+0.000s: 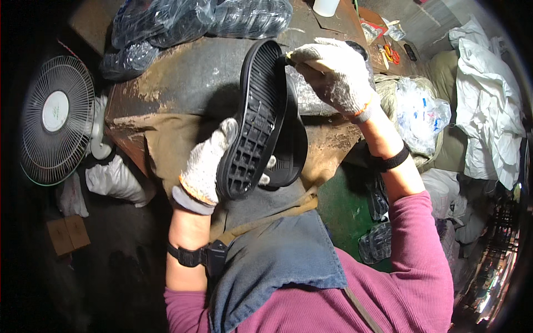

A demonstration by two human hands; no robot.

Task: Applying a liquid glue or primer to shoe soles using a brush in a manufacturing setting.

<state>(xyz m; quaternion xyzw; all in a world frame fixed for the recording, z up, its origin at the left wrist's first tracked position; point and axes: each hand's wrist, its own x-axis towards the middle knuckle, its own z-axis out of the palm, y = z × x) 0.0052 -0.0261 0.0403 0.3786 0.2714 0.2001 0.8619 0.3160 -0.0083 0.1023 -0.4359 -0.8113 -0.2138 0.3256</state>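
Observation:
My left hand (206,164), in a white knitted glove, grips a black shoe sole (252,141) tilted upright, its hollow grid side facing me. Behind it is a second black sole (297,150), partly hidden; gloved fingertips of the same hand show between the two. At the upper right edge of the front sole, my right hand (333,72), also gloved, is closed in a pinch. A small dark tip pokes out from its fingers against the sole rim; the rest of what it holds is hidden.
A worn workbench (183,77) carries plastic-wrapped black bundles (194,22) at the back and a white cup (326,6). Orange-handled scissors (392,54) lie at the right. A fan (58,119) stands left; sacks (486,100) and a bag of clear plastic (419,114) stand right.

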